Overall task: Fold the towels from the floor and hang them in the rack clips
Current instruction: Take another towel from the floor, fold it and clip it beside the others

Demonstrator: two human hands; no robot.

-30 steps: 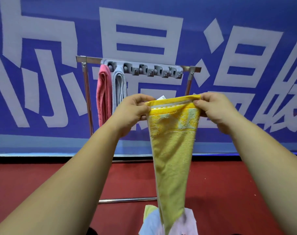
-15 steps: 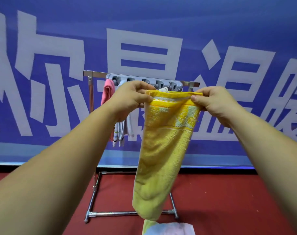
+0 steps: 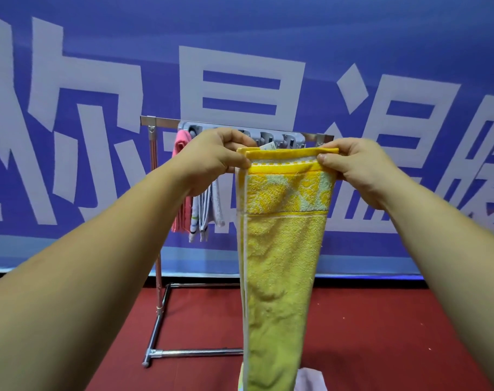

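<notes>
A folded yellow towel (image 3: pixel 279 258) hangs long and narrow in front of me. My left hand (image 3: pixel 212 159) pinches its top left corner and my right hand (image 3: pixel 355 170) pinches its top right corner, so the top edge is stretched level between them. Behind my hands stands the metal rack (image 3: pixel 155 249) with a grey row of clips (image 3: pixel 274 136) on its top bar. A pink towel (image 3: pixel 181 142) and a grey-white towel (image 3: pixel 206 215) hang from the left clips. My hands and the yellow towel hide part of the clip row.
A blue banner with large white characters (image 3: pixel 240 80) covers the wall behind the rack. The floor (image 3: pixel 381 334) is red. More towels, one pale lilac (image 3: pixel 310 380), lie on the floor just below the yellow towel's hanging end.
The view has drawn closer to the rack and tilted down a little. The towel's top edge is now pulled straighter between my hands, and the hanging end has swung back to vertical.
</notes>
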